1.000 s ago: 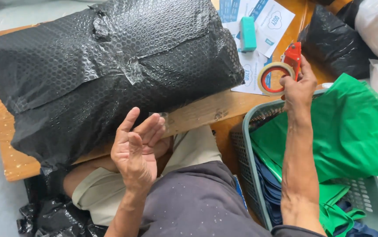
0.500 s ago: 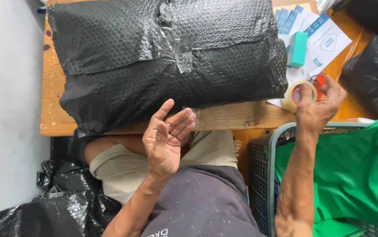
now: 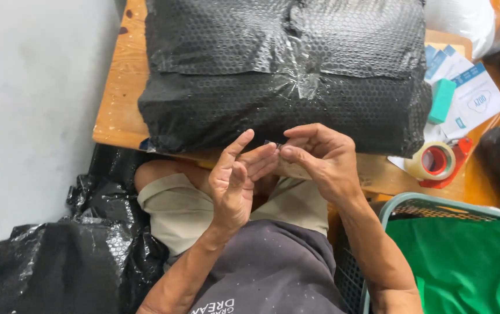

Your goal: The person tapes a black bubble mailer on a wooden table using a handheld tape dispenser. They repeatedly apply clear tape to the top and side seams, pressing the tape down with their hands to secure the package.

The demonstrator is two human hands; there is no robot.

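My two hands meet at the near edge of the wooden desk (image 3: 119, 110), just below one large parcel wrapped in black bubble film (image 3: 285, 75) and sealed with clear tape. My left hand (image 3: 235, 180) is released, fingers spread and raised; my right hand (image 3: 319, 157) pinches its fingertips against the left's, though whether its grip closes on anything I cannot tell, since any scrap there is too small to see.

The parcel covers most of the desk, leaving only a bare strip at 9 o'clock and a narrow band along the near edge. At 3 o'clock from my hands lies one roll of tape in a red dispenser (image 3: 438, 163). At 2 o'clock lie several white paper labels with blue print (image 3: 476, 99) and on them one small teal block (image 3: 441, 100).

A green bag (image 3: 465, 261) fills one wire basket (image 3: 430, 204) at 4 o'clock. Loose black bubble film (image 3: 58, 261) is heaped on the floor at 8 o'clock, beside grey open floor (image 3: 29, 104).
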